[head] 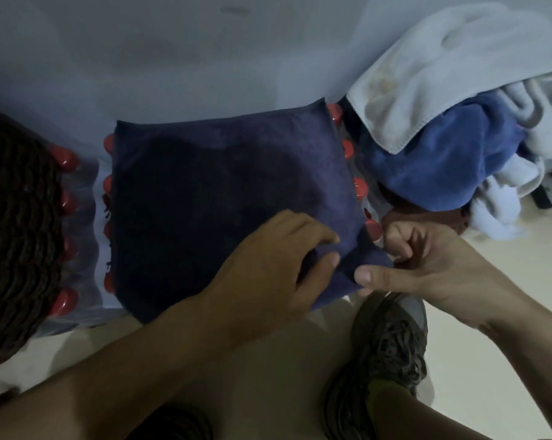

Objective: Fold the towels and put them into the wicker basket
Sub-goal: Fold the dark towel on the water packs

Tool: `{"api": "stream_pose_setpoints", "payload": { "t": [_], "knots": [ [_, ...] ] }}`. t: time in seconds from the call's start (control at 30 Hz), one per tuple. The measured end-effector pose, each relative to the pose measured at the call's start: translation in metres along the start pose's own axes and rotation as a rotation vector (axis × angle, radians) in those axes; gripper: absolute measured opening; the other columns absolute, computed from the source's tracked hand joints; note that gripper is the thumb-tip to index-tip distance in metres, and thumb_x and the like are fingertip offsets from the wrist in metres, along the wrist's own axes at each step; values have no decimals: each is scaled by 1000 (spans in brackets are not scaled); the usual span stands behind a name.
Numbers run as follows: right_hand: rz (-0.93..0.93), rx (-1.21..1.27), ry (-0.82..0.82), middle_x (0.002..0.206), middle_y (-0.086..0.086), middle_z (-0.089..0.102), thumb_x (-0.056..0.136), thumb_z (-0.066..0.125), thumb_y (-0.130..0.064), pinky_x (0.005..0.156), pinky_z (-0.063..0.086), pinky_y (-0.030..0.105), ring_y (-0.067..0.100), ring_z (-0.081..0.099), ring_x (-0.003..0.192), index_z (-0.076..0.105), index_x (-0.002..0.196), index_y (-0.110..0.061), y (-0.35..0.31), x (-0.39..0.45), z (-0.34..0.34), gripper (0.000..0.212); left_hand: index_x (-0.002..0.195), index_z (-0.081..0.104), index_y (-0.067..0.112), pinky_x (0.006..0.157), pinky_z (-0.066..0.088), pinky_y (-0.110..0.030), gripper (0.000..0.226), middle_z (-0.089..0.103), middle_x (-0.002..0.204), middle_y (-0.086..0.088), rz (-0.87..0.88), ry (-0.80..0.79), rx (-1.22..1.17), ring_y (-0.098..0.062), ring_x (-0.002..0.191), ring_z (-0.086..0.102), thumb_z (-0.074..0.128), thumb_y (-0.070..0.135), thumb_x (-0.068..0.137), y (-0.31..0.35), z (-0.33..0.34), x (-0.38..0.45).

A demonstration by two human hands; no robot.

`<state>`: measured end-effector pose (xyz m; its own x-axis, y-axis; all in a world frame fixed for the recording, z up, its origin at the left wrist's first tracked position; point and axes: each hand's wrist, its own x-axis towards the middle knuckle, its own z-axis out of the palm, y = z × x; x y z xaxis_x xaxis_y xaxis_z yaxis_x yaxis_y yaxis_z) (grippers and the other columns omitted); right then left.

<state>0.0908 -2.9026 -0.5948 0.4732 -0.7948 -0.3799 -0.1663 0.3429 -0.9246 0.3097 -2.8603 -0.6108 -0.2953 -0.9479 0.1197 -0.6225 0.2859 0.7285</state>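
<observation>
Both hands, the left hand (277, 258) and right hand (427, 265), pinch the navy towel (220, 192) at its near corner, likely to align the fold's edges.

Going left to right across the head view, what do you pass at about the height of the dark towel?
wicker basket → red-capped bottles → dark navy towel, spread over more bottles → pile of unfolded towels, bright blue towel under a white towel.
</observation>
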Motion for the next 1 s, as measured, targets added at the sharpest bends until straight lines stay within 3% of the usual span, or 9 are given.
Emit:
{"api": "stream_pose_setpoints", "payload": {
  "t": [0.1,0.2,0.3,0.4,0.53,0.63,0.7,0.83,1.0],
  "knots": [
    [-76,72,-3,57,1,61,71,78,-6,52,47,13,9,66,57,29,71,-14,-15,2,11,49,113,59,27,78,46,-18,31,62,99,16,-129,-40,-127,1,93,57,57,45,88,17,0,-5],
    [-125,115,67,59,2,62,77,70,-4,56,51,15,12,69,58,36,73,-10,-21,6,19,36,115,55,29,76,48,-24,41,63,98,14,-145,-73,-83,-2,88,58,62,51,82,23,0,-4],
    [-152,160,101,65,9,72,78,70,-10,64,57,23,21,73,64,45,86,-8,-26,9,22,26,115,58,23,69,49,-30,29,66,90,8,-142,-20,-91,-6,79,60,60,36,89,21,-3,0],
    [-170,148,109,76,15,74,74,75,-23,70,59,29,29,73,70,54,99,-10,-29,9,21,36,102,61,22,56,44,-21,10,64,74,9,-173,20,-138,-6,65,60,56,27,94,17,-9,4],
    [-394,-242,202,89,2,70,69,86,-33,67,56,29,19,66,73,61,103,-24,-36,11,18,44,83,57,24,48,33,-11,14,54,58,13,-256,14,-230,-3,51,53,53,26,97,14,-14,10],
    [-485,-686,47,123,-8,61,72,84,-44,92,52,31,13,62,114,57,125,-27,-47,22,14,62,79,56,27,49,33,-13,19,54,59,13,-264,5,-276,-4,51,51,51,26,97,14,-18,14],
    [-436,-697,-40,124,-11,64,78,81,-42,99,49,33,9,59,122,63,122,-25,-50,32,11,51,77,56,25,49,36,-17,20,57,60,11,-260,7,-316,-7,52,53,53,24,97,13,-18,15],
    [-364,-537,-67,98,-3,75,86,72,-34,80,58,37,15,72,93,69,100,-17,-45,43,9,22,86,63,18,56,50,-36,17,65,69,-1,-284,8,-412,-16,61,62,54,28,96,10,-18,15],
    [-408,-339,96,84,1,72,92,64,-29,68,55,24,13,70,76,63,95,-21,-26,53,21,9,88,62,35,65,52,-10,7,70,84,18,-319,30,-361,5,75,66,67,31,86,1,-26,21]
  ]
}}
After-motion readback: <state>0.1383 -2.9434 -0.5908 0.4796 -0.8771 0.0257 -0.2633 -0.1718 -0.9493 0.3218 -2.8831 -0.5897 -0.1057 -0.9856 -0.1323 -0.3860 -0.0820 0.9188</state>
